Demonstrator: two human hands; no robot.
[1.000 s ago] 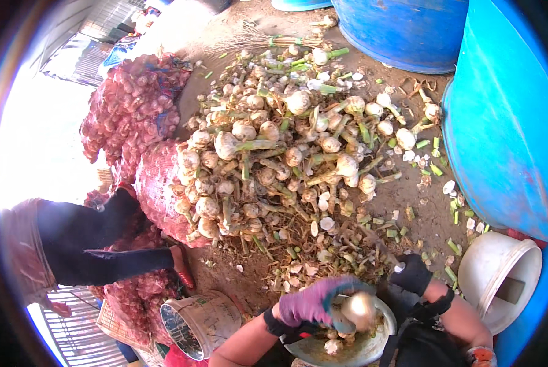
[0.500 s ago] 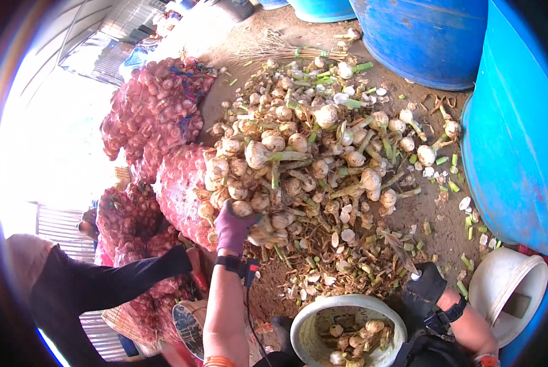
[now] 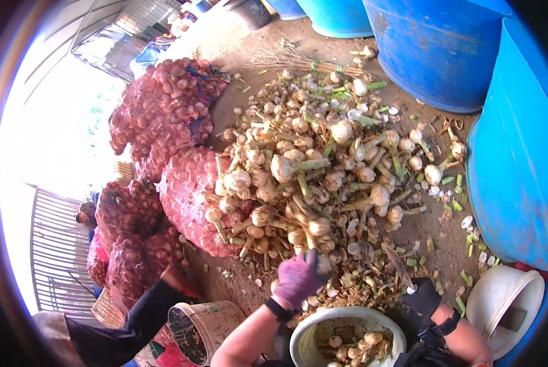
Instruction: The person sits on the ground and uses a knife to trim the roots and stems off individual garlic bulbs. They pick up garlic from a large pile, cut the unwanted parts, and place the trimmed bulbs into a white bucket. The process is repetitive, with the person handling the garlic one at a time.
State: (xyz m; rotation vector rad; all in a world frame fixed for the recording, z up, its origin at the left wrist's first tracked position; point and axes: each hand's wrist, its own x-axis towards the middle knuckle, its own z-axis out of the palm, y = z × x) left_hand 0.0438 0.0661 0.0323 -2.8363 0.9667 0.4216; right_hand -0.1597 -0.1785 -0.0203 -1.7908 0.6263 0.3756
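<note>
A big heap of garlic bulbs with green stalks (image 3: 311,165) lies on the dirt floor in front of me. My left hand (image 3: 298,278), in a purple glove, grips a garlic bulb (image 3: 323,264) at the heap's near edge. My right hand (image 3: 422,298), in a black glove, holds a short knife (image 3: 399,266) with its blade pointing up and left, close to the bulb. Below both hands stands a white bowl (image 3: 304,333) with several trimmed bulbs in it.
Red mesh sacks (image 3: 188,196) full of bulbs are piled on the left. Blue barrels (image 3: 439,49) stand at the back and right. A white bucket (image 3: 500,293) is at lower right. Another person's dark sleeve (image 3: 133,321) reaches beside a dirty bucket (image 3: 203,324).
My left hand left the bowl, reached into the heap on the left, and has drawn back toward the bowl with a bulb. My right hand with the knife has risen a little.
</note>
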